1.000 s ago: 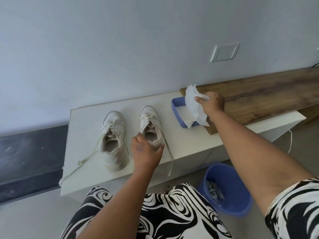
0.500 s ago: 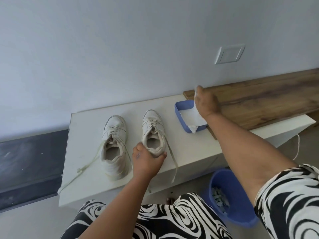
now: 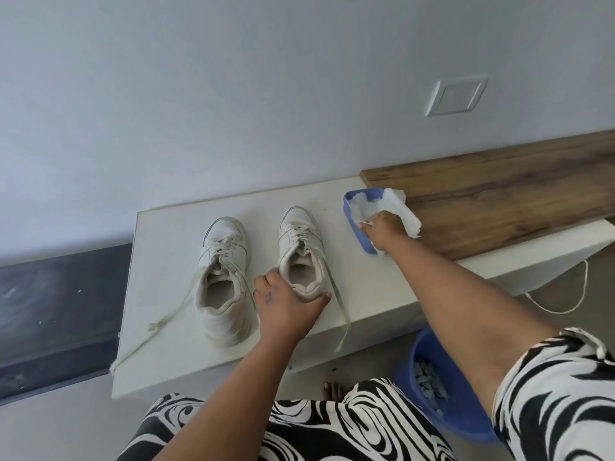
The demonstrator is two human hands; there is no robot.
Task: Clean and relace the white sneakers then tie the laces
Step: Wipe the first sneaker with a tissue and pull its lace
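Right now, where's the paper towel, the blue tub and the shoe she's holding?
Paper towel (image 3: 404, 212): head view, on the sheet's middle fold.
Blue tub (image 3: 361, 239): head view, on its near side wall.
Held shoe (image 3: 299, 224): head view, on its toe.

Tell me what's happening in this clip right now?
A person is getting set to clean two white sneakers on a white bench. The left hand grips the heel of the right-side sneaker; the right hand holds a paper towel at a small blue tray. The other sneaker sits untouched, its laces loose. No wiping yet.
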